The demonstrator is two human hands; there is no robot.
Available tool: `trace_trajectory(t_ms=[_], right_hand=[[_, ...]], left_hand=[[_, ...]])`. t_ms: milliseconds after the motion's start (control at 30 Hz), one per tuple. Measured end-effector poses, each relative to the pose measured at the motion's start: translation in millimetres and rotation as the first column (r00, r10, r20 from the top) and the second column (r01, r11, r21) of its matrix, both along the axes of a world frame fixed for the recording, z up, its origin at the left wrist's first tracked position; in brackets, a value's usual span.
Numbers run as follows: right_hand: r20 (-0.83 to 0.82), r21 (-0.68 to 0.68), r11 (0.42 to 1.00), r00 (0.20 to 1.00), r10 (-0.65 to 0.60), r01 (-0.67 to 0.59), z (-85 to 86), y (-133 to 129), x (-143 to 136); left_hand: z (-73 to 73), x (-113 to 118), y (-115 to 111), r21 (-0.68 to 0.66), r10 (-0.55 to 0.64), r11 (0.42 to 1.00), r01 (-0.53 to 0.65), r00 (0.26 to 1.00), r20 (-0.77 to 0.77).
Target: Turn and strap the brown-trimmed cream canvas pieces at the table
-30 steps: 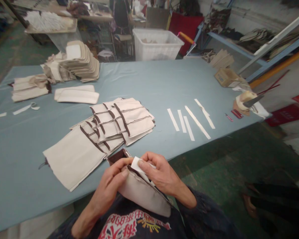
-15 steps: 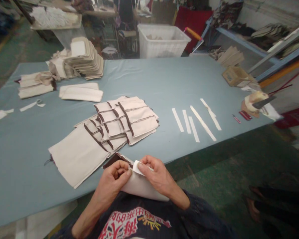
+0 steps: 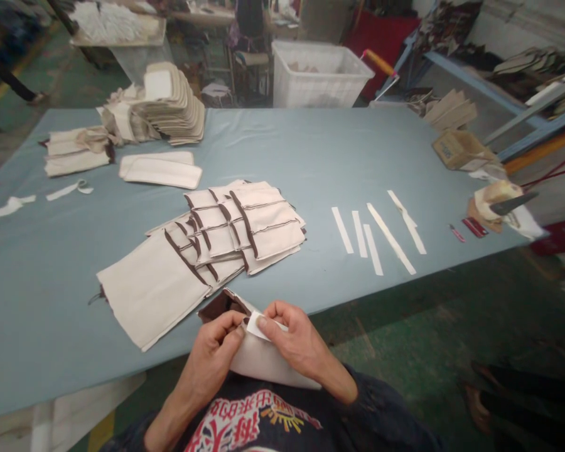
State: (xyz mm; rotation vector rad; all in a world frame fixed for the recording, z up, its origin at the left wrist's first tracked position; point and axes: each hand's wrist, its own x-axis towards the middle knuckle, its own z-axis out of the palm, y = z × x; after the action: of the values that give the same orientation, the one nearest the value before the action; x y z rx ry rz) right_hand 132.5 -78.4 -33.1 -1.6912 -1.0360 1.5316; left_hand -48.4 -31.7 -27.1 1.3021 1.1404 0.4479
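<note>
- A cream fabric pouch (image 3: 263, 364) with a dark brown lined opening lies against the person's lap at the near edge of the surface (image 3: 282, 144), held between both hands.
- A small white strip (image 3: 255, 326) sits at the pouch's upper edge, pinched between the fingertips of the two hands.
- The left hand (image 3: 214, 351) is clenched on the pouch's edge, thumb and forefinger pressed to the strip's left end.
- The right hand (image 3: 292, 342) grasps the strip from the right, fingers curled over the pouch's top.
- Just beyond the hands, a fanned stack of finished pouches (image 3: 207, 245) with brown trim lies on the surface, the nearest one close to the left hand.
- Beyond the right hand and off to its right, several loose white strips (image 3: 376, 232) lie side by side, well apart from the hands.
- Far beyond the left hand stand a tall pile of cream fabric pieces (image 3: 169, 103) and a flat pair of white pieces (image 3: 160, 172).
- At the far right edge of the surface sit a cardboard box (image 3: 461, 150) and a tape roll (image 3: 496, 194).
- A white plastic bin (image 3: 317, 75) stands behind the surface.
</note>
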Motion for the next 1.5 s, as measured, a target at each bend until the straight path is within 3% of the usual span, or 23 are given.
trace_trajectory(t_ms=[267, 667, 1000, 1133, 1267, 1500], right_hand=[[0.141, -0.004, 1.000, 0.990, -0.027, 0.028, 8.5, 2.3, -5.6], [0.172, 0.051, 0.998, 0.984, -0.044, 0.036, 5.8, 3.6, -15.0], [0.177, 0.044, 0.998, 0.983, -0.045, 0.038, 6.2, 2.8, -20.2], [0.156, 0.056, 0.998, 0.986, -0.051, 0.042, 3.8, 1.1, -21.1], [0.156, 0.081, 0.995, 0.986, -0.066, 0.054, 1.3, -1.1, -23.9], [0.161, 0.101, 0.993, 0.984, -0.079, 0.063, 2.2, -3.4, -30.4]], left_hand=[[2.0, 4.4, 3.2, 0.052, -0.004, 0.999, 0.003, 1.000, 0.019], [5.1, 4.9, 3.8, 0.022, 0.023, 0.999, -0.023, 1.000, 0.001], [-20.0, -4.4, -6.0, -0.143, 0.123, 0.985, -0.100, 0.979, 0.161], [-21.1, -6.3, -6.6, -0.155, 0.099, 0.986, -0.064, 0.968, 0.230], [-19.9, -6.4, -6.9, -0.098, 0.088, 0.993, -0.073, 0.983, 0.164], [-24.8, -8.6, -9.6, -0.142, 0.150, 0.981, -0.134, 0.983, 0.109]])
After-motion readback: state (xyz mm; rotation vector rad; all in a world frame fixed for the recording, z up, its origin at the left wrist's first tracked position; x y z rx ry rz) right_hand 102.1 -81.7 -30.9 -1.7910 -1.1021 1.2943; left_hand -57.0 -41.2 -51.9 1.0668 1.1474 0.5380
